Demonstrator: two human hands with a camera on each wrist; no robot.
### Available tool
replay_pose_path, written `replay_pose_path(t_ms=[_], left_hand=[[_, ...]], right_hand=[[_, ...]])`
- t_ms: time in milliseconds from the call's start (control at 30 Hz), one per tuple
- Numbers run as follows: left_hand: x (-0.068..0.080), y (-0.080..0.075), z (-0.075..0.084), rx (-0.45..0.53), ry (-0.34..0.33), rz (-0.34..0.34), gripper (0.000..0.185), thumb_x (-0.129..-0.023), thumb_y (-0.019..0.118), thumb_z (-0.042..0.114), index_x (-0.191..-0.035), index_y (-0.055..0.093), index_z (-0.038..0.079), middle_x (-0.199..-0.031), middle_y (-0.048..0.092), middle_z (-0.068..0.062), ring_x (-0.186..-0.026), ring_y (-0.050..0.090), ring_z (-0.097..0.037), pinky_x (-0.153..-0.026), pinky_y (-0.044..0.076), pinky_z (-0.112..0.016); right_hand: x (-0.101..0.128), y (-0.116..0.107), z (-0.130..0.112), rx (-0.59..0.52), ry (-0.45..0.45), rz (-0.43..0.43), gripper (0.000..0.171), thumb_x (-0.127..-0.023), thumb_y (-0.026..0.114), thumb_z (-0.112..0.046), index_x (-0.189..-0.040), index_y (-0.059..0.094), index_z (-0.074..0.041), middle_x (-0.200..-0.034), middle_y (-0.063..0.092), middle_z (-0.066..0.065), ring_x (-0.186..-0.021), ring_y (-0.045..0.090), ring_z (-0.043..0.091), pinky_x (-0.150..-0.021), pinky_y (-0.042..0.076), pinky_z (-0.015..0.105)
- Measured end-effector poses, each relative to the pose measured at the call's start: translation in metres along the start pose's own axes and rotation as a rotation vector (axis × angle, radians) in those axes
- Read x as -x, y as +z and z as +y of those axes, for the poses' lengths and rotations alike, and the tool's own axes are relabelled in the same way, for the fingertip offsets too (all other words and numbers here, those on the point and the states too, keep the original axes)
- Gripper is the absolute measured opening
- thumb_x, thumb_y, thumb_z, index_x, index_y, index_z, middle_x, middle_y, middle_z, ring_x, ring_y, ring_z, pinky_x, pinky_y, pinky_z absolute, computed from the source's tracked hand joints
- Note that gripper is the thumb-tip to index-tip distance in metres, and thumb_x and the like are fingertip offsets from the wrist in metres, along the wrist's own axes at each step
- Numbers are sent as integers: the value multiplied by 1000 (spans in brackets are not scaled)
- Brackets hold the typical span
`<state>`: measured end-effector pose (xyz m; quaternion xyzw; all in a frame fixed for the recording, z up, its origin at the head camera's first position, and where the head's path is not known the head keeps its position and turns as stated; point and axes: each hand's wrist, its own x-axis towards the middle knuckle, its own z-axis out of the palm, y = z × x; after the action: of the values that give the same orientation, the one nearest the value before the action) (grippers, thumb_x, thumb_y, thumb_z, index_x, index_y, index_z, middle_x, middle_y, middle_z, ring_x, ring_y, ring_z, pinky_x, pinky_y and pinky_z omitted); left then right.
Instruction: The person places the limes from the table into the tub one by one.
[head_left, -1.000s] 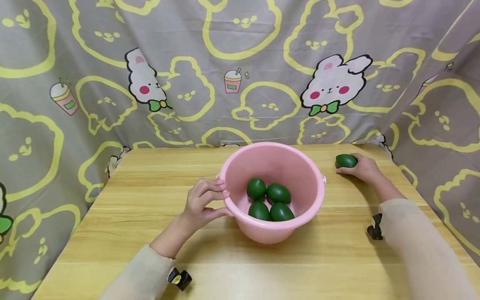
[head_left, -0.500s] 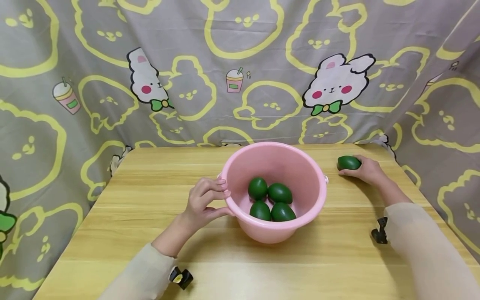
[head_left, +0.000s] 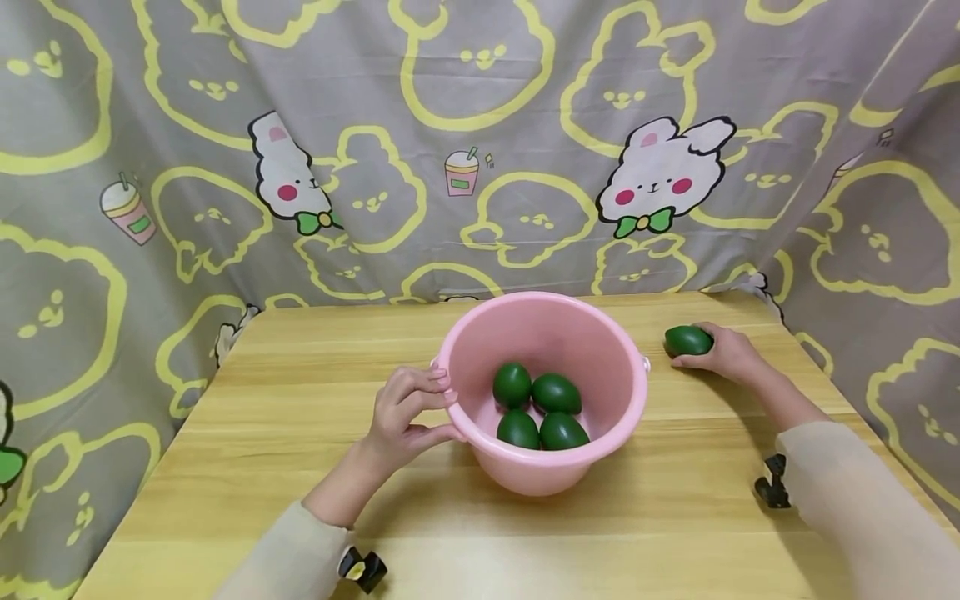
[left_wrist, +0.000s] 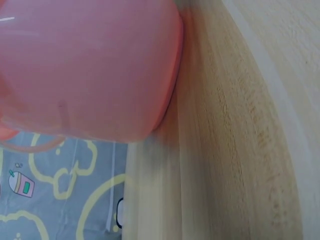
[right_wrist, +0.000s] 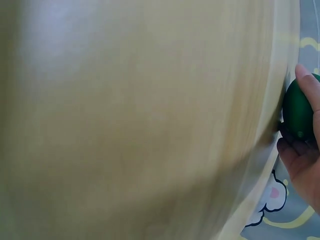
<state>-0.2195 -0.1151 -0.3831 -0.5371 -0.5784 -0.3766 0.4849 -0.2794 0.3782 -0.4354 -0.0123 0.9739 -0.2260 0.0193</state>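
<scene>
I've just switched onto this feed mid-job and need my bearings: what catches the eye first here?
A pink bucket stands at the middle of the wooden table, with four dark green eggs clustered in its bottom. The left hand grips the bucket's near-left rim, while the right hand holds a fifth green egg on the table near the far right corner. Behind it all hangs a grey curtain printed with rabbits and yellow outlines.
</scene>
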Motion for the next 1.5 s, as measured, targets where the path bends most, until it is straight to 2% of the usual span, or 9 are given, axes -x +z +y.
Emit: replay_pose_path(t_ms=[333, 600, 767, 1100, 1500], left_hand=[[1, 0, -1, 2, 9, -3, 44, -79, 71, 41, -81, 68, -3, -81, 61, -15, -82, 59, -31, -91, 55, -30], [-1, -1, -2, -6, 13, -18, 44, -80, 71, 41, -80, 68, -2, -81, 61, -14, -81, 60, -31, -88, 56, -30], [-1, -1, -1, -7, 13, -17, 44, -80, 70, 42, -80, 68, -2, -81, 60, -14, -81, 60, -31, -88, 56, -30], [-2, -1, -1, -7, 9, -18, 43, -80, 70, 41, -80, 68, -2, -81, 60, -14, -81, 60, -32, -85, 57, -32], [-3, -2, 0, -11, -2, -31, 43, -80, 71, 41, -82, 68, -2, -82, 61, -14, -82, 60, -31, -88, 56, -31]], right_hand=[[13, 3, -1, 11, -93, 29, 85, -73, 79, -45, -129, 45, 9, -110, 57, 34, -89, 59, 39, -69, 51, 42], [20, 3, -5, 18, -114, -1, 86, -71, 81, -45, -128, 46, 8, -103, 60, 31, -83, 59, 34, -64, 50, 36], [26, 6, -6, 24, -132, 12, 85, -69, 82, -45, -127, 48, 8, -101, 62, 29, -81, 60, 31, -62, 48, 31], [34, 12, -6, -19, -194, 57, 80, -66, 86, -38, -122, 54, 9, -100, 64, 29, -80, 61, 30, -63, 50, 33], [45, 13, -14, 6, -217, 44, 77, -64, 86, -40, -118, 57, 7, -97, 66, 24, -77, 61, 25, -62, 50, 31]])
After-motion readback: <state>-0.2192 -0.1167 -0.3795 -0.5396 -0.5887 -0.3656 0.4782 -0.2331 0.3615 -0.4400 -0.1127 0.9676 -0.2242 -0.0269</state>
